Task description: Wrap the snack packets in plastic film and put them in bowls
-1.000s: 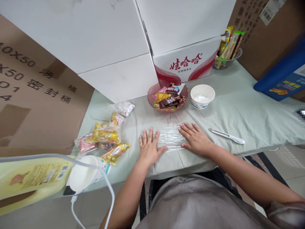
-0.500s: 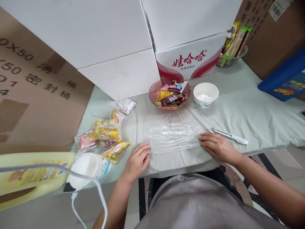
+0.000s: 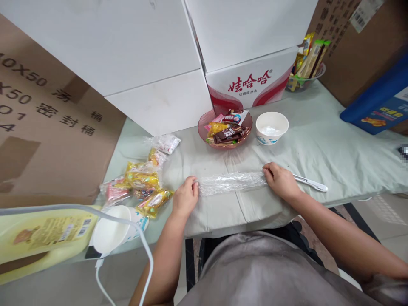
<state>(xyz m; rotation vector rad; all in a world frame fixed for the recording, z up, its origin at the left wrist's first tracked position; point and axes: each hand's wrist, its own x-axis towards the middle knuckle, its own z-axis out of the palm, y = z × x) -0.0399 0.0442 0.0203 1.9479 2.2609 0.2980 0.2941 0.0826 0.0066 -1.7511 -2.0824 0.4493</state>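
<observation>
A crinkled strip of clear plastic film [image 3: 234,182] stretches between my hands over the pale green tablecloth [image 3: 219,221]. My left hand [image 3: 185,196] is closed on its left end, thumb against fingers. At the right end, my right hand [image 3: 280,180] pinches the film in the same way. Just past my right hand lies a white-handled utility knife [image 3: 310,183], partly hidden by the hand. Left of my left hand sits a pile of wrapped snacks [image 3: 143,178] in yellow and pink packets.
Behind the film stand a pink glass bowl [image 3: 204,131] of snacks and a white paper bowl [image 3: 272,127]. A tipped paper cup [image 3: 111,229], a yellow jug [image 3: 47,238] and a white cable [image 3: 140,233] are at left. White boxes [image 3: 159,106] line the back; a blue container [image 3: 376,106] stands right.
Both hands have gone from lying flat at the film's ends to gripping them. The film is now narrower and gathered, its near edge drawn up away from me.
</observation>
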